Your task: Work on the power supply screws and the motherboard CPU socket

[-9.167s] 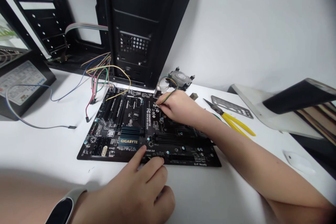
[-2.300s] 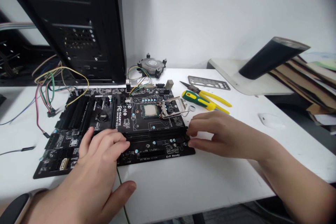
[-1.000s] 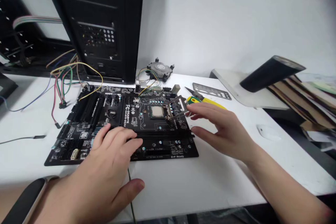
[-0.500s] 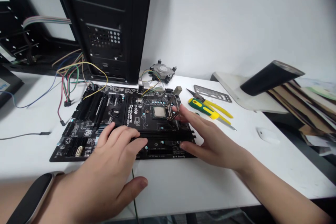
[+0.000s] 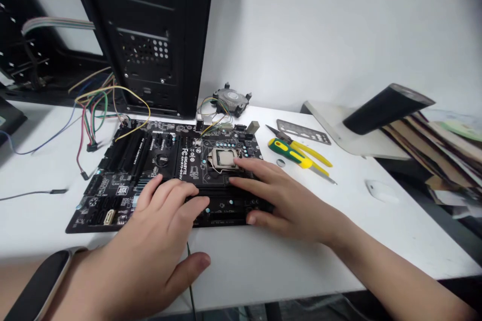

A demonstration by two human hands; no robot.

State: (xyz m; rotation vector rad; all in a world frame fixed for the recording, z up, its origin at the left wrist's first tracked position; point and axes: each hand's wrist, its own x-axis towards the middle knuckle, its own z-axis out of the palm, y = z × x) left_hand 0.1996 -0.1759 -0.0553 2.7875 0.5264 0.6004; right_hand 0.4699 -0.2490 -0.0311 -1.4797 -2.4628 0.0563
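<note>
1. Motherboard (image 5: 150,170): black, laid flat on the white bench (image 5: 286,271), left of centre, with its near edge close to the bench front.
2. CPU socket (image 5: 223,158): set in the right half of the motherboard; its metal frame is seen lying down flat over the chip.
3. Left hand (image 5: 150,251): spread open, palm down; fingers are rested on the near middle of the motherboard, nothing is gripped. A dark band (image 5: 37,286) is worn at the wrist.
4. Right hand (image 5: 286,200): open and flat; fingertips are pressed on the near right edge of the socket, nothing is clasped.
5. Screwdriver (image 5: 288,152), green and yellow, and yellow-handled pliers (image 5: 301,146): laid just right of the motherboard.
6. Cooler fan (image 5: 230,99): placed beyond the motherboard's far edge, wired to it.
7. Computer case (image 5: 150,35): stood upright, far left.
</note>
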